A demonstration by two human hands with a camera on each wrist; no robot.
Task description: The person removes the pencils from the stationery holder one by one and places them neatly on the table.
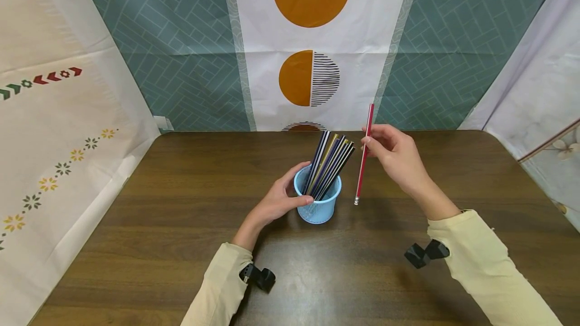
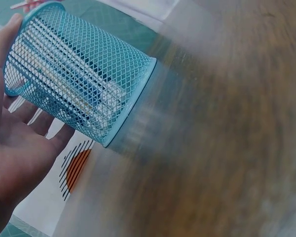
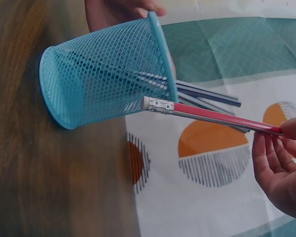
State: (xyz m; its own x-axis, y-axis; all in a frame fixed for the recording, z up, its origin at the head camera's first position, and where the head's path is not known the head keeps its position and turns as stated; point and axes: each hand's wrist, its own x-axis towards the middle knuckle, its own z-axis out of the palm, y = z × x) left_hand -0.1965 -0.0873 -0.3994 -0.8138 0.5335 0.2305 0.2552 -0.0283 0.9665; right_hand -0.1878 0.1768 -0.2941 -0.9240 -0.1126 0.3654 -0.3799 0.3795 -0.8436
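Note:
A light blue mesh pencil cup (image 1: 318, 212) stands upright on the table, with several dark, white-striped and gold pencils (image 1: 327, 167) leaning to the right inside it. My left hand (image 1: 281, 196) grips the cup near its rim, thumb across the front and fingers round the far left side. To the right of the cup, my right hand (image 1: 394, 152) pinches a red pencil (image 1: 364, 165) between thumb and fingers. That pencil is nearly upright, its white eraser end (image 3: 158, 105) pointing down. In the right wrist view the eraser overlaps the cup's rim.
The brown wooden table (image 1: 181, 215) reaches back to a green and white patterned cloth (image 1: 190, 54). Cream cloth with flower prints (image 1: 59, 140) hangs at the left, and pale cloth (image 1: 539, 89) at the right. Each sleeve carries a small black wrist camera (image 1: 258, 276).

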